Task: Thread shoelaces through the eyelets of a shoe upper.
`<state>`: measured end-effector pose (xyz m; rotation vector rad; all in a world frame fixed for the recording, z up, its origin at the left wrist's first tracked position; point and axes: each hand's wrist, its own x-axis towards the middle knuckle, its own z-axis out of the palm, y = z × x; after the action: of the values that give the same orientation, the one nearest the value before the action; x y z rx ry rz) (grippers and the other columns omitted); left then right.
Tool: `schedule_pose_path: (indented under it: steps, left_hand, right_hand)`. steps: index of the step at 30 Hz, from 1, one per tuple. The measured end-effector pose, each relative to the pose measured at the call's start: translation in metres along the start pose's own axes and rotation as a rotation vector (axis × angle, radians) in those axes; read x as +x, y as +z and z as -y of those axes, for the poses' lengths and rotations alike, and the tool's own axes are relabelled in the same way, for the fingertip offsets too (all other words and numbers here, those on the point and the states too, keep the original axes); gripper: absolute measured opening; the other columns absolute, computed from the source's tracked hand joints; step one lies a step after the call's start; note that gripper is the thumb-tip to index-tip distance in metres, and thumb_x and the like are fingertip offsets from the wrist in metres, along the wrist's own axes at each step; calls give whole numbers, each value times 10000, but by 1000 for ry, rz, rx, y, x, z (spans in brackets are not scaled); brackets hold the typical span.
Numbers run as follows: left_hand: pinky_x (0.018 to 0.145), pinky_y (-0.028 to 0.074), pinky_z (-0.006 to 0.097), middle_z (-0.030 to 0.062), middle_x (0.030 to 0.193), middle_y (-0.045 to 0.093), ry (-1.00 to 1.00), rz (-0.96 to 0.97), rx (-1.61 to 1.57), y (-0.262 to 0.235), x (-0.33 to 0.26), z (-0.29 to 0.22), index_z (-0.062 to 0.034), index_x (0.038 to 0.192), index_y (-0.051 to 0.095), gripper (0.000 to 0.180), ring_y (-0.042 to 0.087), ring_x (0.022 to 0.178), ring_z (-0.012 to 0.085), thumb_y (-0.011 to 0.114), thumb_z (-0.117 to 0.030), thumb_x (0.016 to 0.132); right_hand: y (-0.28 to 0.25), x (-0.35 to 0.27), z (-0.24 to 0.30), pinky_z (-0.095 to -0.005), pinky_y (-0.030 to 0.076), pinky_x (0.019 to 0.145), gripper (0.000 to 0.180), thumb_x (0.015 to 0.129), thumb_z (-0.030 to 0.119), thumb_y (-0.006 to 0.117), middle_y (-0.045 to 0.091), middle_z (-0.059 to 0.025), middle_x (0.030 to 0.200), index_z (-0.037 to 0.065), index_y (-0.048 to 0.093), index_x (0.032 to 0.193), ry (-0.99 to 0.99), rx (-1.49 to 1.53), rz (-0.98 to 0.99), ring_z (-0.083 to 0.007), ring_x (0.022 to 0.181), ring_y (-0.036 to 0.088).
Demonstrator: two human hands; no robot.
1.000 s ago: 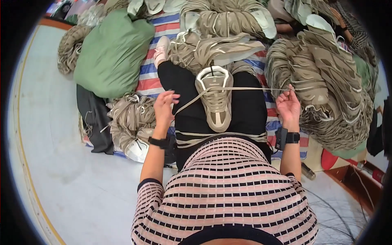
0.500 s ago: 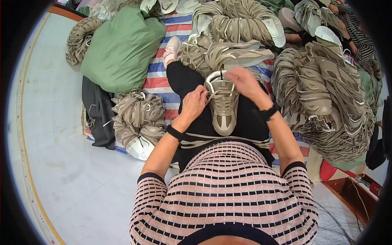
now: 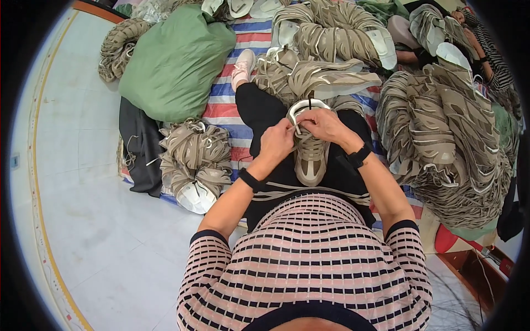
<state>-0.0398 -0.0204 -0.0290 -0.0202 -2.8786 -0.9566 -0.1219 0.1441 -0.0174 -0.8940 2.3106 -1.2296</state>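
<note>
A beige-brown shoe upper (image 3: 311, 165) with a white collar lies on my lap, toe pointing towards me. Its front is laced with light laces. My left hand (image 3: 277, 140) pinches a pale shoelace at the left edge of the throat. Close against it, my right hand (image 3: 324, 124) is bent over the top of the tongue, its thumb and fingertips closed on the lace at the same spot. The fingers partly hide the upper eyelets and the lace end. Pale cords (image 3: 270, 193) lie across my black trousers near my waist.
Bundles of similar shoe uppers lie around me: a large pile (image 3: 441, 132) at right, stacks (image 3: 337, 33) ahead, a smaller bundle (image 3: 196, 160) at left. A full green sack (image 3: 176, 66) sits on the striped sheet (image 3: 223, 110). Another person's arm (image 3: 479, 49) shows at far right.
My right hand has come down and left from above the collar to meet my left hand at the lace. The whole view has shifted slightly.
</note>
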Motion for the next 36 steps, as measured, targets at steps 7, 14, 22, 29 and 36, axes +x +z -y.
schedule_pose_path:
  steps: [7,14,22,29,36]
  left_hand:
    - [478,431,193,47,647,611,-422,297,-904,3,13,18,3,829,550,101,535,507,79,587,-73,884]
    - [597,460,307,86,785,601,-161,229,-231,-27,1,5,-47,879,560,216,589,702,189,699,-187,789]
    - [795,429,371,97,1000,521,429,234,260,-28,-8,20,-52,855,571,209,505,980,294,704,-147,725]
    - [703,457,314,83,854,506,185,140,-354,-18,18,-9,-14,884,568,133,561,817,215,638,-41,775]
    - [743,404,392,105,870,524,441,-47,-19,6,44,-28,-63,864,599,178,497,850,294,683,-105,712]
  right_hand:
    - [5,7,1,-386,475,657,240,740,229,618,656,-103,779,141,691,951,6,-216,14,-296,750,622]
    - [-3,4,-14,-327,460,617,125,738,184,641,628,-73,681,97,681,818,24,-33,74,-196,647,600]
    - [-94,-44,-9,-184,241,466,157,853,98,572,401,90,607,-15,615,953,166,1294,-358,-13,495,320]
    - [-104,-100,-62,-190,307,489,189,881,187,577,487,49,592,5,615,918,428,902,-570,-36,508,397]
    - [-18,-70,-58,-382,433,683,232,898,308,489,658,-66,755,117,609,844,382,131,-370,-267,712,616]
